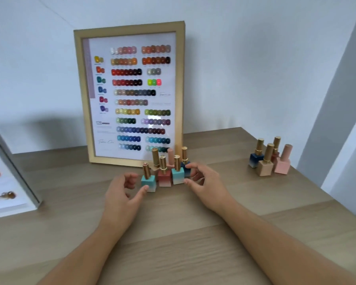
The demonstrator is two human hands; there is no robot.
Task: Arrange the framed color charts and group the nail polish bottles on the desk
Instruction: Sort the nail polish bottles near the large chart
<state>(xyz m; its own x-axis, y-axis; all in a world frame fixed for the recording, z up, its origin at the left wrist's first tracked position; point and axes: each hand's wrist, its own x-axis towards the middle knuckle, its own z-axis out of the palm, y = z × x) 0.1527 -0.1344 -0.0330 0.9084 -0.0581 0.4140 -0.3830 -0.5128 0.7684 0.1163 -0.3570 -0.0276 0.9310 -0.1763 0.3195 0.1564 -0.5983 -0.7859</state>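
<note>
A gold-framed color chart (130, 93) stands upright against the wall at the back of the wooden desk (173, 233). In front of it is a tight cluster of several square nail polish bottles (167, 171) with gold caps. My left hand (123, 192) sits at the cluster's left side, its thumb touching the turquoise bottle (149, 182), fingers loosely curled. My right hand (203, 182) is at the cluster's right side, fingertips against the dark blue bottle (186, 169) and beside another turquoise bottle (177, 175). A second group of bottles (270, 159) stands far right.
A white-framed chart (12, 177) leans at the desk's left edge, cut off by the view. The desk's right edge runs diagonally just past the right-hand bottle group. Bare wood lies between the two bottle groups and in front of my hands.
</note>
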